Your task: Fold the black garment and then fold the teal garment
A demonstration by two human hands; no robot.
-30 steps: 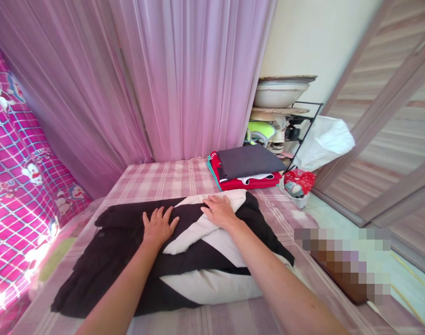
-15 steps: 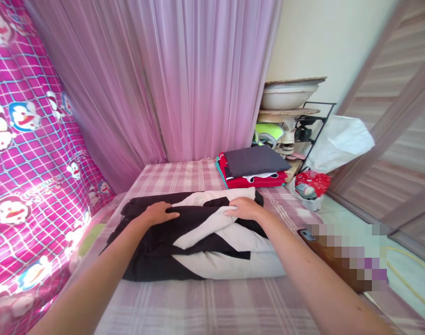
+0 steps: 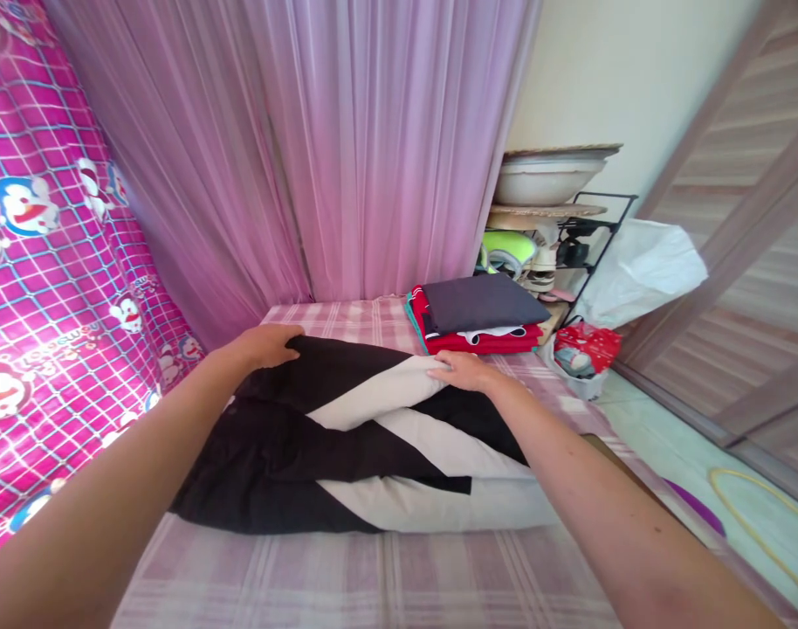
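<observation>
A black and light-grey garment (image 3: 347, 454) lies folded across the plaid bedsheet (image 3: 347, 581); its exact kind does not show. At its far left corner my left hand (image 3: 272, 345) is closed on the black cloth, thumb on the near side. My right hand (image 3: 463, 370) grips the far edge further right, where a light-grey panel crosses. Between the two hands the far edge is drawn fairly straight and slightly raised. The fingertips of both hands are partly hidden behind the fabric.
Beyond the garment, a pile of folded clothes (image 3: 481, 306) has a dark grey piece on top. A rack (image 3: 595, 253) with shoes and basins stands at the back right, near a white bag (image 3: 654, 271). Pink patterned fabric (image 3: 78, 262) hangs on the left.
My left hand has moved left and away from me, spreading the black part of the upper layer. My right hand has shifted slightly up and right with the grey edge.
</observation>
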